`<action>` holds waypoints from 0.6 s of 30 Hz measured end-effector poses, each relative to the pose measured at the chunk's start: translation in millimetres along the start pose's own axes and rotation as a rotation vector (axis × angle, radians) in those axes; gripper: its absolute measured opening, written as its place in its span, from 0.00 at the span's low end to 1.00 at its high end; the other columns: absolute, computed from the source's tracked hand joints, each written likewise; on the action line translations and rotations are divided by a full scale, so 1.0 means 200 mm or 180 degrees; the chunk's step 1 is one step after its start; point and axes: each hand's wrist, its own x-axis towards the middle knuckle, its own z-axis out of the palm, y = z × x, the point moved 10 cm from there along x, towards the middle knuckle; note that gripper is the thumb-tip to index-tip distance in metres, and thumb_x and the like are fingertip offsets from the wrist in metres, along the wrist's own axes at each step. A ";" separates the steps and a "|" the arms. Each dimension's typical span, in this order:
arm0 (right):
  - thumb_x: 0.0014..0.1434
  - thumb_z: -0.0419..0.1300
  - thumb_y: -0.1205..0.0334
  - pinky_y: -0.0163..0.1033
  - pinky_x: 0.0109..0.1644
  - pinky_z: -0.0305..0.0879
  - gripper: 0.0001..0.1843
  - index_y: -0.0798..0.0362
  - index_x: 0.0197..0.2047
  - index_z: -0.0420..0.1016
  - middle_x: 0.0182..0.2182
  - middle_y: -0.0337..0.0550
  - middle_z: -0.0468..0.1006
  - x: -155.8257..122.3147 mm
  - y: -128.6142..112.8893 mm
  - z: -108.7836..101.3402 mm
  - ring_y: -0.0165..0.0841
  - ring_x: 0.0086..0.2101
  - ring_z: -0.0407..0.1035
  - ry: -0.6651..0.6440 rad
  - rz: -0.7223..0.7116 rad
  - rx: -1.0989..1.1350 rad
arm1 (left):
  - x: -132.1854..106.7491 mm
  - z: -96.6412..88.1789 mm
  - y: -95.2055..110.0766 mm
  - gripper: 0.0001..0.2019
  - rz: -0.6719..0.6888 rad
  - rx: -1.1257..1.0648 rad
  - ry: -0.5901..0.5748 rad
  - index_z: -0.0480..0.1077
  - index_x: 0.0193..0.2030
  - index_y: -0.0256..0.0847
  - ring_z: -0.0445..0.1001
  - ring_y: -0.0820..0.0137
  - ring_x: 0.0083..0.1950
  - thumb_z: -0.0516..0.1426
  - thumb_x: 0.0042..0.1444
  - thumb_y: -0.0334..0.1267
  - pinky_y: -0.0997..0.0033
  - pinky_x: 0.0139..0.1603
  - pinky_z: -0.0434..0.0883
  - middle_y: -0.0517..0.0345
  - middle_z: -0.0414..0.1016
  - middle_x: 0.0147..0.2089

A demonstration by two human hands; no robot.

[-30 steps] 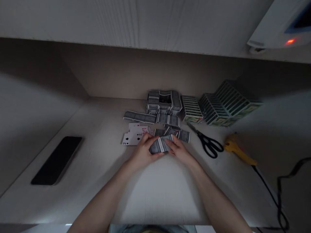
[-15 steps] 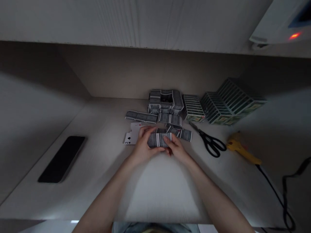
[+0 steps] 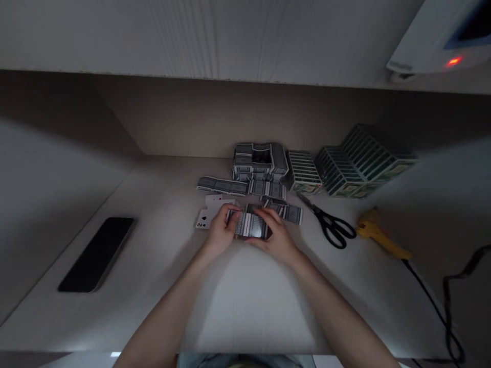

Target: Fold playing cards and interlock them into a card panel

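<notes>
Between my two hands is a piece made of playing cards point(image 3: 248, 225), patterned backs up, with a pale band across its middle and a glare spot on its right half. My left hand point(image 3: 222, 228) grips its left end, thumb on top. At the right end, my right hand point(image 3: 276, 233) closes around it with fingers along the far edge and thumb at the near edge. Face-up cards point(image 3: 204, 219), one a two of spades, lie beside my left hand. Just beyond my hands are loose face-down cards point(image 3: 293, 214) and joined card strips point(image 3: 222, 185).
Behind stands a card box point(image 3: 261, 162) with a square opening. Ribbed card structures point(image 3: 305, 171) and a taller stepped one point(image 3: 360, 163) are to its right. Black-handled scissors point(image 3: 333, 227) and a yellow glue gun point(image 3: 383, 239) with a cord lie right. A phone point(image 3: 95, 254) lies left.
My right hand has shifted its grip from thumb on top to fingers along the far edge. My left thumb has come onto the top, and the card piece has tilted, catching light.
</notes>
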 end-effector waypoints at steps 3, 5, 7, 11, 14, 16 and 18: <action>0.42 0.65 0.53 0.46 0.51 0.61 0.34 0.48 0.53 0.62 0.47 0.48 0.65 -0.01 -0.04 0.01 0.40 0.48 0.61 -0.0009 -0.0096 -0.0170 | -0.01 0.01 0.02 0.11 0.0036 0.0144 0.0025 0.62 0.39 0.41 0.63 0.76 0.23 0.47 0.56 0.45 0.79 0.20 0.61 0.63 0.63 0.27; 0.43 0.65 0.53 0.46 0.51 0.61 0.34 0.48 0.53 0.62 0.46 0.48 0.65 -0.02 -0.06 0.01 0.40 0.48 0.62 0.0047 -0.0073 -0.0193 | -0.01 0.00 0.05 0.10 0.0222 0.0304 0.0102 0.63 0.38 0.41 0.65 0.75 0.27 0.47 0.57 0.44 0.77 0.26 0.63 0.63 0.65 0.28; 0.42 0.65 0.53 0.45 0.51 0.61 0.33 0.49 0.52 0.63 0.46 0.48 0.65 -0.02 -0.06 0.01 0.40 0.48 0.62 0.0062 -0.0032 -0.0209 | -0.01 -0.01 0.08 0.10 0.0399 0.0479 0.0133 0.64 0.37 0.40 0.66 0.73 0.32 0.48 0.56 0.43 0.75 0.33 0.64 0.61 0.68 0.31; 0.41 0.65 0.54 0.44 0.49 0.62 0.30 0.49 0.49 0.66 0.45 0.48 0.67 -0.02 -0.05 0.01 0.40 0.46 0.64 0.0086 -0.0033 -0.0121 | -0.01 0.02 0.08 0.10 0.0429 0.0588 -0.0051 0.64 0.35 0.40 0.66 0.72 0.33 0.49 0.55 0.43 0.74 0.35 0.63 0.60 0.68 0.31; 0.41 0.65 0.55 0.44 0.48 0.63 0.28 0.49 0.47 0.67 0.43 0.47 0.68 -0.03 -0.06 0.01 0.39 0.45 0.64 0.0103 -0.0054 0.0006 | -0.01 0.04 0.06 0.09 0.0388 0.0514 -0.0134 0.63 0.34 0.39 0.66 0.73 0.32 0.49 0.55 0.43 0.74 0.34 0.63 0.61 0.67 0.30; 0.40 0.66 0.56 0.43 0.47 0.63 0.28 0.50 0.47 0.67 0.43 0.48 0.68 -0.03 -0.07 0.01 0.39 0.44 0.65 0.0116 -0.0072 0.0058 | -0.01 0.05 0.04 0.09 0.0336 0.0454 -0.0168 0.63 0.33 0.39 0.65 0.73 0.32 0.49 0.55 0.42 0.75 0.33 0.63 0.61 0.66 0.30; 0.40 0.66 0.57 0.43 0.47 0.63 0.28 0.50 0.47 0.67 0.43 0.48 0.68 -0.04 -0.08 0.01 0.38 0.44 0.64 0.0149 -0.0096 0.0072 | -0.01 0.05 0.03 0.09 0.0286 0.0420 -0.0153 0.62 0.33 0.39 0.64 0.74 0.32 0.49 0.55 0.42 0.75 0.33 0.62 0.61 0.65 0.29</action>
